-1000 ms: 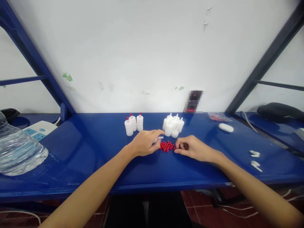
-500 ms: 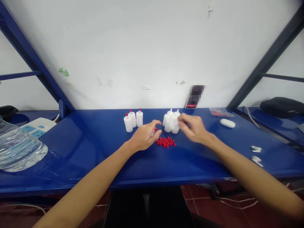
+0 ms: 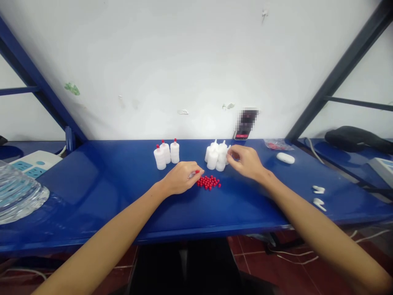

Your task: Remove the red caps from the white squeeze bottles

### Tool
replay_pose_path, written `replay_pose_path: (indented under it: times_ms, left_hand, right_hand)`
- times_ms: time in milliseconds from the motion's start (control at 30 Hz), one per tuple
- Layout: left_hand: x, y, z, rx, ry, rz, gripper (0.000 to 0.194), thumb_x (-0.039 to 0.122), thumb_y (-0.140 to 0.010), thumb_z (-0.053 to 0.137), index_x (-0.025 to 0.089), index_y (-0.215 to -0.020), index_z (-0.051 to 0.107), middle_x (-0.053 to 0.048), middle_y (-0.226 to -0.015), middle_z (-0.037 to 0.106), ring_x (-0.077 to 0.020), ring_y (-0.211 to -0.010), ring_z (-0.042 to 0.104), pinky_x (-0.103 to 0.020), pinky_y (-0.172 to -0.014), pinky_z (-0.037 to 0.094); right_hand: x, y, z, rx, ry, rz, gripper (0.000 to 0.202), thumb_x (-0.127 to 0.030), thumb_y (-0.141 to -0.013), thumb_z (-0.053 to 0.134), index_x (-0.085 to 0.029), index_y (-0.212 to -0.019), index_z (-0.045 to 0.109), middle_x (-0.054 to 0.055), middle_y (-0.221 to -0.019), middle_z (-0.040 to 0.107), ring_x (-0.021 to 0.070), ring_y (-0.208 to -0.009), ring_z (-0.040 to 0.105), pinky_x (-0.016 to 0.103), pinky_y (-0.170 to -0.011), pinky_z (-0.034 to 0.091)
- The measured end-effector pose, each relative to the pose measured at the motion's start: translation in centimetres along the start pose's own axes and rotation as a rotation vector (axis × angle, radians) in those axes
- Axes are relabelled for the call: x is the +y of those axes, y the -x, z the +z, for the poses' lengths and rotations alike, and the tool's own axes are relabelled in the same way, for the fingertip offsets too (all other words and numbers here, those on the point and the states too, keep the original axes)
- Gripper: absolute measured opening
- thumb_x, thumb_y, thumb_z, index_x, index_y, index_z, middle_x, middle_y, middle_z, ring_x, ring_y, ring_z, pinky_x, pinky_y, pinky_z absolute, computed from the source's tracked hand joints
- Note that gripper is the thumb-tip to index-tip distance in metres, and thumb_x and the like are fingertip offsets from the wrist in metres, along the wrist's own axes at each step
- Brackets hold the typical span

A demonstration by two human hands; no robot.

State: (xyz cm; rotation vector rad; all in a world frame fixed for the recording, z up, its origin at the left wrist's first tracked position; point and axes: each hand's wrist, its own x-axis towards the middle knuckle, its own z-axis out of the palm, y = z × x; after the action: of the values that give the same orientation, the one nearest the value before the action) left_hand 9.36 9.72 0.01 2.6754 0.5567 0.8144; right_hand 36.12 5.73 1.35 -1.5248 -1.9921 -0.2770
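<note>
From where I stand, the left hand is just left of the middle of the frame. Its fingers are closed around a little white bottle with a red top, and most of it is hidden. Just right of that hand, a pile of small red caps lies on the blue table. Behind the pile stands a bunch of bare-topped bottles, close together. The right hand is at their right side, fingers curled in narrow; I can't tell if it grips one. Left of the middle, three red-topped bottles stand upright.
</note>
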Motion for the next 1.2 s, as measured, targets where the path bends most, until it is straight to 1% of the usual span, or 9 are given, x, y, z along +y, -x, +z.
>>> replay_pose_path:
  times_ms: [100, 233, 333, 467, 600, 733, 900, 1033, 1200]
  left_hand:
    - [-0.1, 0.1, -0.1, 0.014, -0.016, -0.016, 0.035, 0.029, -0.099, 0.043, 0.015, -0.073, 0.062, -0.002, -0.069, 0.063, -0.0130, -0.062, 0.054, -0.027, -0.064, 0.039]
    - [-0.2, 0.4, -0.3, 0.029, -0.029, -0.026, 0.019, 0.028, -0.093, 0.044, 0.017, -0.097, 0.059, 0.002, -0.062, 0.059, -0.0144, -0.054, 0.052, -0.028, -0.057, 0.037]
    - [0.2, 0.4, -0.2, 0.023, -0.036, -0.007, 0.018, 0.022, -0.089, 0.038, 0.018, -0.104, 0.046, 0.006, -0.057, 0.049, -0.0157, -0.047, 0.044, -0.029, -0.052, 0.032]
    - [1.2, 0.2, 0.1, -0.014, -0.012, 0.043, 0.010, 0.021, -0.096, 0.035, 0.018, -0.104, 0.041, 0.000, -0.073, 0.057, -0.0169, -0.059, 0.053, -0.030, -0.058, 0.039]
    - [1.7, -0.1, 0.3, 0.011, -0.054, 0.102, 0.016, 0.023, -0.098, 0.040, 0.017, -0.112, 0.045, -0.006, -0.096, 0.061, -0.0189, -0.081, 0.059, -0.031, -0.074, 0.047]
    - [1.5, -0.4, 0.4, 0.001, -0.185, 0.162, 0.015, 0.015, -0.092, 0.041, 0.015, -0.102, 0.053, -0.006, -0.091, 0.058, -0.0189, -0.081, 0.055, -0.031, -0.075, 0.048]
    - [0.6, -0.2, 0.0, 0.041, -0.393, 0.291, 0.033, 0.010, -0.089, 0.039, 0.016, -0.115, 0.057, -0.009, -0.096, 0.058, -0.0203, -0.082, 0.052, -0.032, -0.075, 0.046]
    - [0.3, 0.2, -0.2, 0.009, -0.277, 0.245, 0.027, 0.018, -0.096, 0.036, 0.015, -0.110, 0.059, -0.006, -0.086, 0.059, -0.0174, -0.075, 0.053, -0.030, -0.070, 0.043]
    - [0.7, 0.5, 0.2, -0.105, -0.173, 0.153, 0.025, 0.022, -0.098, 0.033, 0.017, -0.088, 0.055, 0.000, -0.075, 0.060, -0.0137, -0.061, 0.045, -0.034, -0.072, 0.036]
  right_hand:
    - [0.0, 0.0, 0.1, -0.079, 0.018, 0.088, 0.017, -0.033, -0.085, 0.054, -0.020, -0.086, 0.065, -0.002, -0.061, 0.060, 0.0136, -0.054, 0.051, 0.027, -0.057, 0.030]
    - [-0.5, 0.4, -0.1, -0.030, -0.056, 0.080, 0.020, -0.037, -0.090, 0.052, -0.020, -0.090, 0.063, -0.003, -0.058, 0.056, 0.0129, -0.052, 0.049, 0.026, -0.057, 0.031]
    - [-1.9, 1.0, -0.1, -0.033, -0.175, -0.094, 0.023, -0.038, -0.094, 0.048, -0.019, -0.092, 0.060, -0.003, -0.057, 0.054, 0.0120, -0.050, 0.047, 0.026, -0.057, 0.034]
    - [-4.3, 1.4, 0.5, -0.141, -0.246, -0.318, 0.025, -0.042, -0.097, 0.050, -0.019, -0.103, 0.058, -0.002, -0.067, 0.059, 0.0120, -0.055, 0.049, 0.025, -0.058, 0.036]
    - [-5.4, 1.4, 1.1, -0.149, -0.239, -0.384, 0.024, -0.037, -0.103, 0.039, -0.020, -0.095, 0.054, 0.003, -0.080, 0.064, 0.0134, -0.064, 0.053, 0.026, -0.063, 0.039]
    - [-5.5, 1.5, 1.3, -0.135, -0.212, -0.409, 0.026, -0.032, -0.104, 0.033, -0.021, -0.085, 0.048, 0.003, -0.075, 0.059, 0.0143, -0.062, 0.050, 0.027, -0.061, 0.037]
    - [-4.6, 1.7, 0.5, -0.117, -0.360, -0.263, 0.033, -0.031, -0.104, 0.029, -0.023, -0.073, 0.037, -0.002, -0.062, 0.045, 0.0125, -0.054, 0.039, 0.027, -0.057, 0.031]
    - [-3.4, 1.3, -1.2, -0.268, -0.385, -0.227, 0.030, -0.031, -0.102, 0.035, -0.021, -0.075, 0.042, -0.002, -0.067, 0.046, 0.0121, -0.059, 0.040, 0.027, -0.060, 0.032]
    - [-2.5, 0.8, -2.7, -0.606, -0.394, -0.115, 0.024, -0.032, -0.096, 0.047, -0.020, -0.075, 0.049, -0.006, -0.060, 0.045, 0.0098, -0.054, 0.039, 0.025, -0.055, 0.030]
